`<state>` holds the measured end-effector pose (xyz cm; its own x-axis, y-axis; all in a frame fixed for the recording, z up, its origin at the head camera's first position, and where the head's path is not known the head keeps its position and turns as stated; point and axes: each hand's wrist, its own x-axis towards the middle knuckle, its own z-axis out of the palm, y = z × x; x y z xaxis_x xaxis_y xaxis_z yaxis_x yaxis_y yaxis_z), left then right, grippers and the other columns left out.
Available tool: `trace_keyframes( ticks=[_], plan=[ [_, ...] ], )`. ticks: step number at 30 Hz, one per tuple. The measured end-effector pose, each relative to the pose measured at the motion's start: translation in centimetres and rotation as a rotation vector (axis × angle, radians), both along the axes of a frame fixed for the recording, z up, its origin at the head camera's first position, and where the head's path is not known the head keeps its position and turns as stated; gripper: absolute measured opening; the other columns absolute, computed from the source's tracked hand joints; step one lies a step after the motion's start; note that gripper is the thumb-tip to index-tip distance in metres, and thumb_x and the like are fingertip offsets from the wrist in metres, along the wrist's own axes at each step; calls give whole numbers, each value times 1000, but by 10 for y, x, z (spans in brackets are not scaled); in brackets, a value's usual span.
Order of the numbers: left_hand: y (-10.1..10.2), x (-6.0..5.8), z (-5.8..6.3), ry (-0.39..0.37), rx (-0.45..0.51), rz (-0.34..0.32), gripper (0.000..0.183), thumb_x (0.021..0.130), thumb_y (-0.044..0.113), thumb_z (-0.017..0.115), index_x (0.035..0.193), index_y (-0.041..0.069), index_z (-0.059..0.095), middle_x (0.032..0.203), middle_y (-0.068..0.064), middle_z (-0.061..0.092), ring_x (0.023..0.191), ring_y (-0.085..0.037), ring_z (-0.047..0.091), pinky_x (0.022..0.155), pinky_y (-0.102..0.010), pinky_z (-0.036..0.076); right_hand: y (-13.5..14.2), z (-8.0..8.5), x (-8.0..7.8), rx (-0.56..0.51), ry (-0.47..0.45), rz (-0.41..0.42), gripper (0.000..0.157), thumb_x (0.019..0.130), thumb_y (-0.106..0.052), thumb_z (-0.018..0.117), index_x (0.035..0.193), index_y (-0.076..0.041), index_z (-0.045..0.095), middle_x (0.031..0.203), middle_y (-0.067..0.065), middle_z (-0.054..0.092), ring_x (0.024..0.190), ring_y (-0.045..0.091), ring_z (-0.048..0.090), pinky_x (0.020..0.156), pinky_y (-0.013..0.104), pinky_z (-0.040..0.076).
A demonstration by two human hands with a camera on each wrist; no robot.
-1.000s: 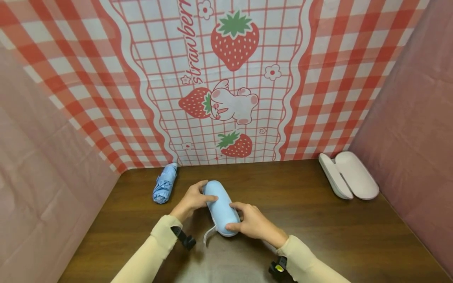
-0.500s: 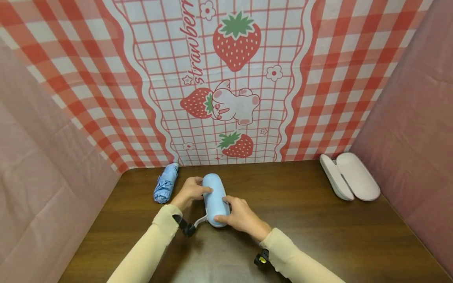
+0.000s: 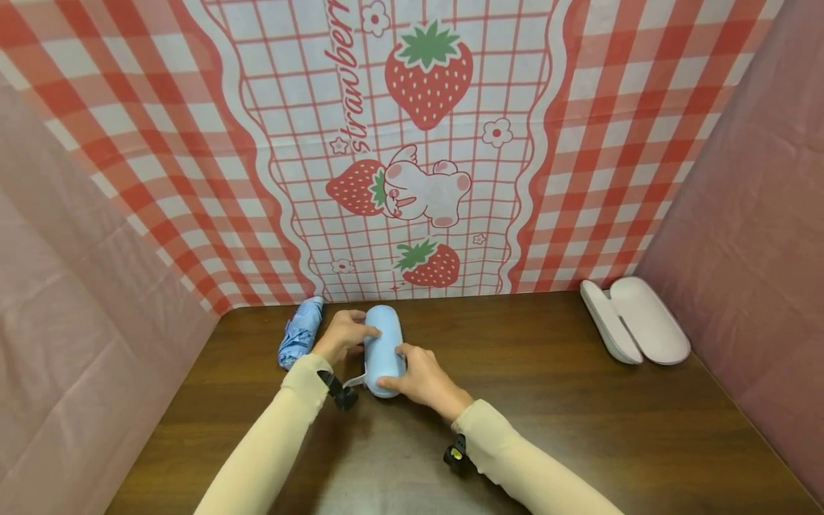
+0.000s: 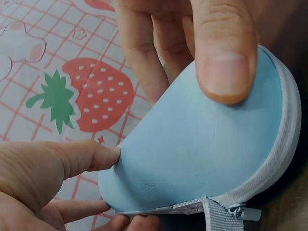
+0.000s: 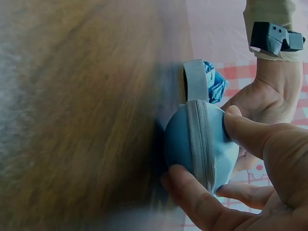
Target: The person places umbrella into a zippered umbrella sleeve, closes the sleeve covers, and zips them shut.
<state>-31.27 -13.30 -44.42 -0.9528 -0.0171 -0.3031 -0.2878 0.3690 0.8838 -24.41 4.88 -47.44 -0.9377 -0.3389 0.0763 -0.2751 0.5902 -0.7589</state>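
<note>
A light blue zippered glasses case [image 3: 385, 349], closed, lies lengthwise between both hands in the head view. My left hand [image 3: 345, 336] grips its far left part, thumb on top. My right hand [image 3: 426, 378] holds the nearer right side, its thumb over the near end. Seen from the right wrist, the grey zipper [image 5: 202, 144] runs round the end, with a grey strap loop [image 5: 196, 81] beside it. A metal zipper pull [image 4: 243, 212] hangs by the strap in the left wrist view. Whether the case touches the table cannot be told.
A folded blue umbrella [image 3: 300, 336] lies left of my left hand, near the back edge. At the back right sits an open white hard case [image 3: 650, 322]. Strawberry-print cloth [image 3: 412, 157] hangs behind the brown wooden table [image 3: 547, 379], with pink cloth at both sides.
Both hands have carried the blue glasses case away from me and a little left, turning it so that it points more straight ahead. The umbrella and white case have stayed put.
</note>
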Motion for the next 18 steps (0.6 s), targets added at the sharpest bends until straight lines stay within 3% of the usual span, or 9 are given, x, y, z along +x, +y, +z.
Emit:
trace_keyframes(
  ticks=[18],
  plan=[
    [-10, -24, -1, -71, 67, 71, 61, 92, 8, 73, 148, 1, 50, 148, -25, 52, 130, -42, 56, 102, -52, 53, -25, 5, -22, 38, -42, -45, 79, 86, -35, 85, 139, 14, 52, 133, 32, 61, 117, 42, 63, 88, 46, 59]
  ],
)
